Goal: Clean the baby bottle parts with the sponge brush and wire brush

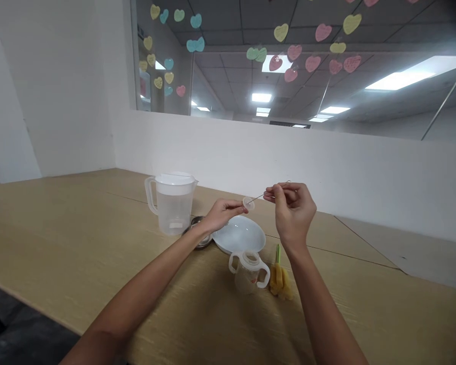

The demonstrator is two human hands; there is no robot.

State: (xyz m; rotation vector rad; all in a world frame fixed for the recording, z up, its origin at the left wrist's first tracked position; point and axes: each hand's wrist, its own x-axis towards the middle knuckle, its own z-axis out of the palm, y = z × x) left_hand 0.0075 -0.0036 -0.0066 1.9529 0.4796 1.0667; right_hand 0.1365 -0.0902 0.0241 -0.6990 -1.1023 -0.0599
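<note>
Small translucent piece [248, 204] held up near the far rim of the white bowl [240, 237], pinched in the grip of the left hand [221, 215]. A thin rod [257, 197] is clamped between the right hand's [293, 209] thumb and fingers, its tip brought to the piece; depth of entry cannot be told. Working of the rod at the piece is judged in hand. For the next move, steady holding and fine alignment are called for. Two-handled cup [247, 279] left untouched on the desk [209, 314].
</note>
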